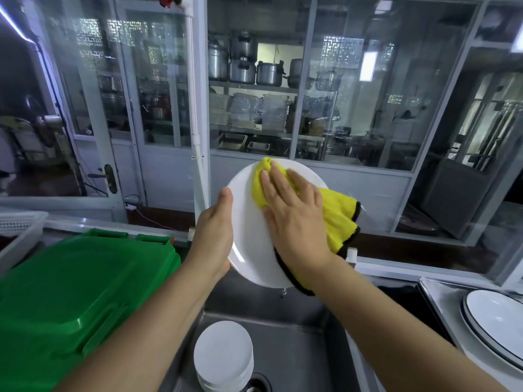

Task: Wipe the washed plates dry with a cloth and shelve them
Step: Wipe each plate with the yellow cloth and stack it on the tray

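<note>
Two hands work on one plate (249, 236), held up over the sink (288, 343). The left hand (215, 230) grips the plate's left rim, thumb lying along the front face and the other fingers hidden behind it. The right hand (294, 219) lies flat on the cloth (336, 219), fingers straight and slightly spread, pressing it against the plate's upper right face. The plate is tilted nearly upright, its face turned toward the person and its top leaning away toward the window (368, 94); it shows as an oval whose long axis runs from lower left to upper right. It is round, white, smooth and glossy. The cloth is a soft yellow pile with a dark edge binding; one fold sits under the fingertips at the plate's top, and the rest hangs bunched off the right rim and under the wrist.

Below, a stack of plain white plates (223, 357) stands in the steel sink beside the drain. To the right, white plates with dark rims (498, 321) lie on a counter. A green plastic bin lid (70, 292) fills the left side, with a white slotted basket (19, 227) behind it.
</note>
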